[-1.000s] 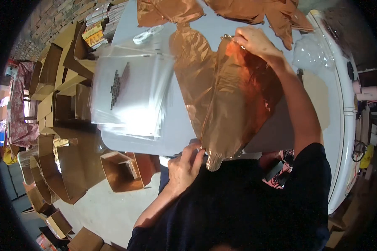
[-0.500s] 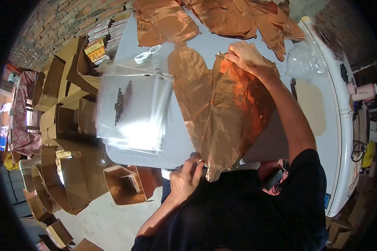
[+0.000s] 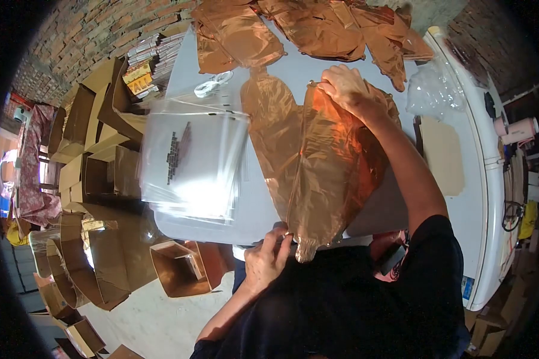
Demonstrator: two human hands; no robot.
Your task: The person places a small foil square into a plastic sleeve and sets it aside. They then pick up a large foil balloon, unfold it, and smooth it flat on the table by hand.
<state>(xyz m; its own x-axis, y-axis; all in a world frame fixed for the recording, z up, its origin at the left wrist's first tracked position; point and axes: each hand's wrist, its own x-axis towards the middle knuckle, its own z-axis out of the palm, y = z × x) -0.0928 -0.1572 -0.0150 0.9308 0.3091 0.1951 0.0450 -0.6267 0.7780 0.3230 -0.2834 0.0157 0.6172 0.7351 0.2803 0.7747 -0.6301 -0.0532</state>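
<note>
A flat copper foil balloon (image 3: 329,173) lies lengthwise on the grey table (image 3: 257,209), partly folded over itself. My right hand (image 3: 348,91) grips its far top edge. My left hand (image 3: 268,257) pinches its neck at the table's near edge, where the balloon's tail hangs over. A second copper foil piece (image 3: 269,119) lies just left of the held balloon, partly under it.
A stack of clear plastic bags (image 3: 191,161) with black print lies on the table's left part. More copper foil balloons (image 3: 305,27) are heaped at the far end. Crumpled clear plastic (image 3: 434,90) sits at the right. Open cardboard boxes (image 3: 96,137) crowd the floor on the left.
The view has shifted a little, so the table sits slightly lower in frame. Both hands keep the same grip on the balloon, the right hand drawn slightly nearer.
</note>
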